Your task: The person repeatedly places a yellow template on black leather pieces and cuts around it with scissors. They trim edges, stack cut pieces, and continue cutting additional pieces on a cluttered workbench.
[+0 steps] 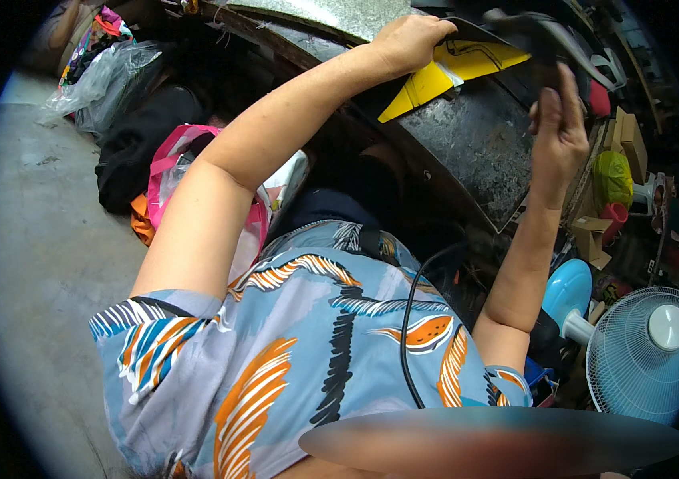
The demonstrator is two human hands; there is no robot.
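View from the head camera, looking down over a patterned blue, orange and white shirt (pixel 307 351). A dark, worn, curved sheet-metal work surface (pixel 467 144) is running diagonally from upper left to lower right, and both bare arms are reaching up across it. On it is lying a yellow, pointed, flat panel with black line markings (pixel 451 72); its long axis is slanting from lower left to upper right, with the narrow tip pointing down-left toward the person. The left hand (pixel 407 40) is resting closed over the panel's upper left edge, fingers curled, apparently pressing or gripping it; it is the nearer hand to the panel. The right hand (pixel 557 132) is lying just to the right of the panel, raised upright with fingers closing on a dark, floppy piece of material (pixel 531 36) that is hanging over the panel's upper right end. Well apart, at lower right, a pale blue-white electric fan (pixel 643 351) is standing; at left, a pink-trimmed plastic bag (pixel 176 168) is sitting on the grey floor (pixel 44 239).
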